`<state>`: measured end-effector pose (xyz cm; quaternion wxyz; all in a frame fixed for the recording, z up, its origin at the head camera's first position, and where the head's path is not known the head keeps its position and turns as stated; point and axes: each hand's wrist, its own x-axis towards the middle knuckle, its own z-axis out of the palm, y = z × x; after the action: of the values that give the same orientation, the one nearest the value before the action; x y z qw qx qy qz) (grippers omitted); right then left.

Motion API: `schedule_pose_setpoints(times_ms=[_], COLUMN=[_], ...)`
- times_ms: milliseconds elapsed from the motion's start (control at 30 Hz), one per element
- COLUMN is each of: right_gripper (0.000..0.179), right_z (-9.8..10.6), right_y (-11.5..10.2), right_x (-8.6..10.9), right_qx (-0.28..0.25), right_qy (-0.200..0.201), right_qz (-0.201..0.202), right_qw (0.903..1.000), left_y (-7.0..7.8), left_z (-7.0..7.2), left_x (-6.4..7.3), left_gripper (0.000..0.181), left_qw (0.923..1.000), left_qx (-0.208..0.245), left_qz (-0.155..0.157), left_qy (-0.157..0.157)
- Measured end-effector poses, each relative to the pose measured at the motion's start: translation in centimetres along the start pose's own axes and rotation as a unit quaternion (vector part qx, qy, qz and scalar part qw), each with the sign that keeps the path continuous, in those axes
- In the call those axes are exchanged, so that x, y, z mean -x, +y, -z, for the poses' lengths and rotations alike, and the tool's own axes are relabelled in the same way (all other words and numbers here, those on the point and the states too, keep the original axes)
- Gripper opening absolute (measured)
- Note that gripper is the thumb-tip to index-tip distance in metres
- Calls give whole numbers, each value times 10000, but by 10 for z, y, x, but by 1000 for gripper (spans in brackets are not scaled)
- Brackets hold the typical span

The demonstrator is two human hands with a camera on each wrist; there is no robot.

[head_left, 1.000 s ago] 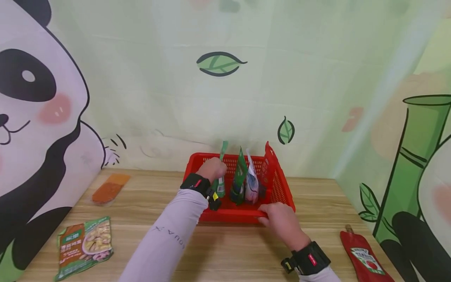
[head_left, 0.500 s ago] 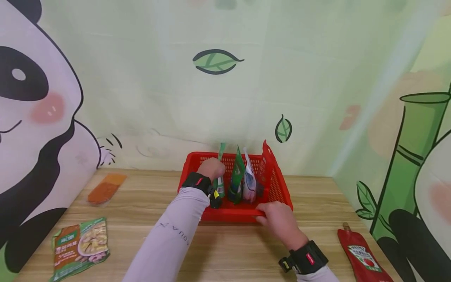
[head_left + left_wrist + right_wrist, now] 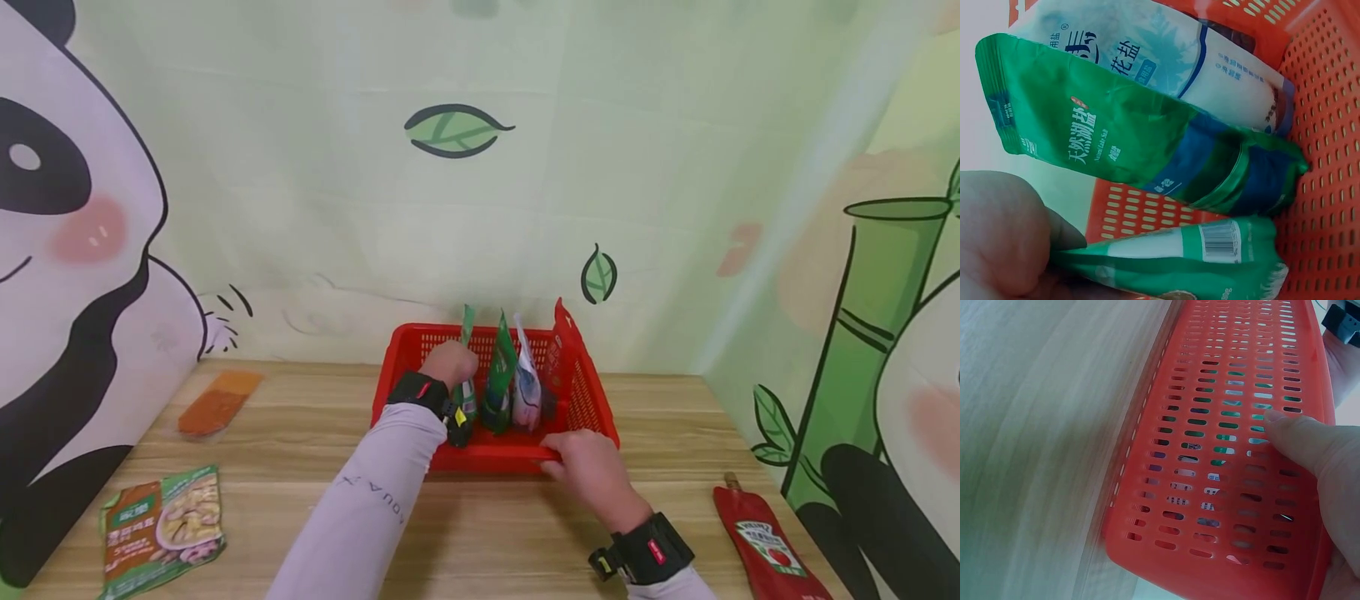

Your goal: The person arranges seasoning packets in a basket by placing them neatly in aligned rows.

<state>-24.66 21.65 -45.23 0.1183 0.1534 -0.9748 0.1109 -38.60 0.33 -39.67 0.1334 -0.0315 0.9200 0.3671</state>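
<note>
A red plastic basket (image 3: 495, 457) stands on the table near the wall. Inside it, my left hand (image 3: 450, 363) pinches the upper end of a green-and-white packet (image 3: 1175, 259), which stands upright. Beside that packet is a green bag of salt (image 3: 1116, 125), and next to it a white-and-blue bag of salt (image 3: 1235, 75). A red packet (image 3: 564, 350) stands at the basket's right side. My right hand (image 3: 592, 468) grips the front rim, its thumb (image 3: 1300, 440) lying against the perforated outer wall. The fingers of my left hand are partly hidden.
On the left of the table lie a green-and-brown food packet (image 3: 161, 529) and a flat orange-brown packet (image 3: 220, 404). A red Heinz ketchup pouch (image 3: 768, 542) lies at the right. A printed cloth wall (image 3: 360, 208) rises behind the basket.
The head view has turned slightly to the right. Both hands keep their holds, and the basket and packets show no clear movement.
</note>
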Motion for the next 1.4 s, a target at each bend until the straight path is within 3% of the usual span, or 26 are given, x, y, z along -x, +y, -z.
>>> schedule_pose_setpoints(times_ms=[233, 633, 933, 1100, 1400], right_gripper=[17, 16, 16, 15, 15], right_z=[1, 1, 1, 2, -2], right_y=[-3, -5, -6, -6, -4], right_x=[0, 0, 0, 1, 1], right_qx=[-140, -225, -258, -309, -195], right_qy=[21, 64, 71, 128, 113], right_qz=[-2, 24, 9, 33, -14], right_qw=[9999, 9997, 9996, 9994, 9997], left_y=[-4, -10, -9, -12, -20], left_z=[-4, -11, -13, -15, -17], left_x=[0, 5, 17, 21, 28], left_gripper=[27, 24, 24, 22, 18], left_qw=[9996, 9987, 9957, 9967, 9933], left_qx=[201, 454, 843, 641, 828], left_qz=[-91, -194, -13, -182, -332], left_qy=[184, 111, -386, -463, -740])
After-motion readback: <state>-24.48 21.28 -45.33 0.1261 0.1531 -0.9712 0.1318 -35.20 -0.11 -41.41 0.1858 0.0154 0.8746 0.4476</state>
